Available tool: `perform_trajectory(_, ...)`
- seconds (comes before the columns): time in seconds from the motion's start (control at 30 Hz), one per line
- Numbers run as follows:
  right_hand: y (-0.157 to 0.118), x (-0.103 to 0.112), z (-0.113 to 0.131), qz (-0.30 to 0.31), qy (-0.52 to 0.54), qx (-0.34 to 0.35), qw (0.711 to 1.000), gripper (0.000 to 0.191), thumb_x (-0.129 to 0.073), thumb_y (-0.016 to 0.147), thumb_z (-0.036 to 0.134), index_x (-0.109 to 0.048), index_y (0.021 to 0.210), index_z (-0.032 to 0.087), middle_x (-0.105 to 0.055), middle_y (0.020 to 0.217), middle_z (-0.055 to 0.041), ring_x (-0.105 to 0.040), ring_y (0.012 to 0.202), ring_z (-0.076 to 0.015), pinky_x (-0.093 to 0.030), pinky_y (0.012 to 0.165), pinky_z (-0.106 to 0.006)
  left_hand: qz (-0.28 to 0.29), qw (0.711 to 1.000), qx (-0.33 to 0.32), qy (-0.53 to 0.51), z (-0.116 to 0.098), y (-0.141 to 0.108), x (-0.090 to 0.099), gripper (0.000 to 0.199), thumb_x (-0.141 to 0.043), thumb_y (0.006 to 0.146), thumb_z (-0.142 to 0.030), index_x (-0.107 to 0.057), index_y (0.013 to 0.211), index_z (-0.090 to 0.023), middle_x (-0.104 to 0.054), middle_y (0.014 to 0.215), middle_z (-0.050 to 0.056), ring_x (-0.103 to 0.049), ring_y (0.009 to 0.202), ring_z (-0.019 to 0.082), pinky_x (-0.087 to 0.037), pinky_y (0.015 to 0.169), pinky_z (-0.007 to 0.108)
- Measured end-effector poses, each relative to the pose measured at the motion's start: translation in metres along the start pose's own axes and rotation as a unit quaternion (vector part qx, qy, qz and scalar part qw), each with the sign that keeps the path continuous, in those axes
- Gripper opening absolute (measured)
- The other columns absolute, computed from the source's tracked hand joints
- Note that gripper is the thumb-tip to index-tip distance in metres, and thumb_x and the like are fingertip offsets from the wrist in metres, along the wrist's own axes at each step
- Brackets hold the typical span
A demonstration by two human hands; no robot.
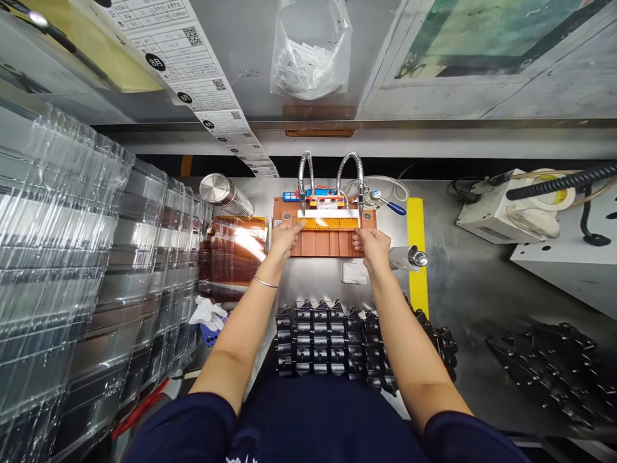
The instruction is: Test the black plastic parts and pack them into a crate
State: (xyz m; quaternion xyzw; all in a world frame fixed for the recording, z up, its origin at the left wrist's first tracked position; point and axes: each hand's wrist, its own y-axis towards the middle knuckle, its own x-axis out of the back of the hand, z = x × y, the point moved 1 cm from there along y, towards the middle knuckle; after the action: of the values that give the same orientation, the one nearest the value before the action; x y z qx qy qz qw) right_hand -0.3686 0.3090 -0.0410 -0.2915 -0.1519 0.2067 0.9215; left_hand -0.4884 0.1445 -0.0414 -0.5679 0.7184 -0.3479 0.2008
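Observation:
A long amber strip with rows of small dark marks (328, 224) lies across a reddish-brown fixture block (321, 247) in the middle of the bench. My left hand (286, 238) pinches the strip's left end between thumb and fingers. At the other end, the fingers of my right hand (373, 244) are closed on the strip's right corner. Two flexible metal hoses (354, 157) arch from the back of the fixture, their tips pointing down just behind the strip. A blue-handled lever (395, 208) stands at the fixture's back right.
Stacked clear plastic trays (72, 257) fill the left side. Beside the fixture are amber film sheets (234, 257) and a metal-lidded bottle (226, 193). Rows of black parts (321, 337) lie nearest my body. A silver cylinder (409, 257) stands right; a label strip (212, 103) hangs above.

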Motion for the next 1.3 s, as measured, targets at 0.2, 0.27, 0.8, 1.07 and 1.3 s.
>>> perform_trajectory(0.2, 0.0, 0.001, -0.001, 0.004, 0.002, 0.002, 1.0, 0.008, -0.059, 0.066, 0.015, -0.053, 0.062, 0.013, -0.057, 0.05, 0.0019, -0.048, 0.038, -0.0052, -0.039, 0.034, -0.013, 0.002, 1.0, -0.009, 0.004, 0.0, 0.0, 0.0, 0.042, -0.076, 0.069, -0.032, -0.038, 0.055, -0.017, -0.04, 0.039, -0.007, -0.028, 0.032, 0.002, -0.018, 0.033, 0.016)
perform_trajectory(0.27, 0.0, 0.0, -0.001, 0.005, 0.0, -0.001, 1.0, 0.008, -0.059, 0.066, 0.015, -0.053, 0.061, 0.013, -0.057, 0.05, 0.0015, -0.048, 0.038, -0.0052, -0.039, 0.034, -0.013, 0.006, 1.0, -0.012, 0.004, 0.0, -0.001, 0.001, 0.042, -0.076, 0.069, -0.032, -0.038, 0.056, -0.017, -0.04, 0.039, -0.007, -0.028, 0.032, 0.003, -0.018, 0.033, 0.016)
perform_trajectory(0.8, 0.004, 0.001, -0.006, 0.01, 0.011, 0.009, 1.0, 0.009, -0.06, 0.066, 0.016, -0.053, 0.063, 0.013, -0.057, 0.05, 0.0018, -0.049, 0.038, -0.0056, -0.04, 0.034, -0.014, 0.003, 0.999, -0.029, 0.012, 0.003, 0.001, 0.001, 0.041, -0.073, 0.072, -0.029, -0.038, 0.054, -0.017, -0.041, 0.037, -0.007, -0.03, 0.03, 0.003, -0.018, 0.032, 0.016)
perform_trajectory(1.07, 0.003, 0.006, 0.003, 0.02, -0.012, -0.049, 0.998, 0.012, -0.063, 0.069, 0.015, -0.053, 0.063, 0.012, -0.056, 0.048, 0.0008, -0.047, 0.034, -0.0065, -0.04, 0.031, -0.015, 0.099, 0.991, 0.029, 0.081, -0.004, 0.01, 0.016, 0.035, -0.076, 0.071, -0.036, -0.052, 0.061, -0.013, -0.055, 0.046, 0.001, -0.049, 0.035, 0.008, -0.035, 0.034, 0.017)
perform_trajectory(1.3, 0.002, 0.007, 0.006, 0.075, -0.018, -0.085, 0.993, 0.016, -0.071, 0.069, 0.018, -0.056, 0.07, 0.01, -0.062, 0.058, -0.003, -0.055, 0.041, -0.0087, -0.045, 0.036, -0.016, 0.186, 0.981, 0.046, 0.041, -0.007, 0.01, 0.03, 0.018, -0.073, 0.076, -0.023, -0.063, 0.074, -0.008, -0.068, 0.069, 0.009, -0.064, 0.055, 0.012, -0.053, 0.052, 0.021)
